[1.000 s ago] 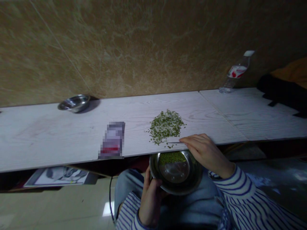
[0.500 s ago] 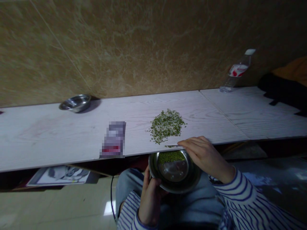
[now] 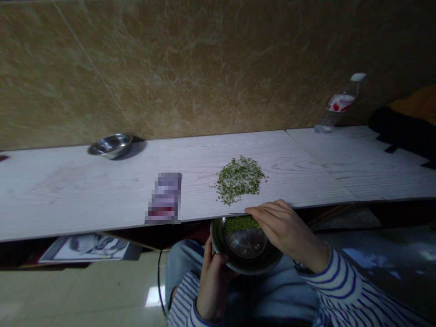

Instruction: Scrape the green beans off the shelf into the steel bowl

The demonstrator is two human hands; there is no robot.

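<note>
My left hand point(image 3: 214, 277) grips the left rim of a round steel bowl point(image 3: 221, 255), held above my lap just under the table's front edge. Small green beans point(image 3: 240, 223), like mung beans, lie in the far part of this bowl. My right hand point(image 3: 279, 227) is closed above the bowl's right side, at the table edge. Its fingertips pinch a thin, flat piece seen nearly edge-on; its kind is unclear. More green beans point(image 3: 240, 179) are spread in a loose patch on the white table point(image 3: 197, 168), just beyond my right hand.
Another steel bowl point(image 3: 111, 146) stands near the wall at the left. A blurred purple item point(image 3: 165, 197) lies near the front edge. At the back right are a clear bottle point(image 3: 337, 106) and dark cloth point(image 3: 398, 129). A box point(image 3: 90, 248) sits under the table.
My right hand has moved slightly left and down with the thin piece, to the table's edge. A short row of beans near the edge no longer shows there. My left hand stays on the bowl.
</note>
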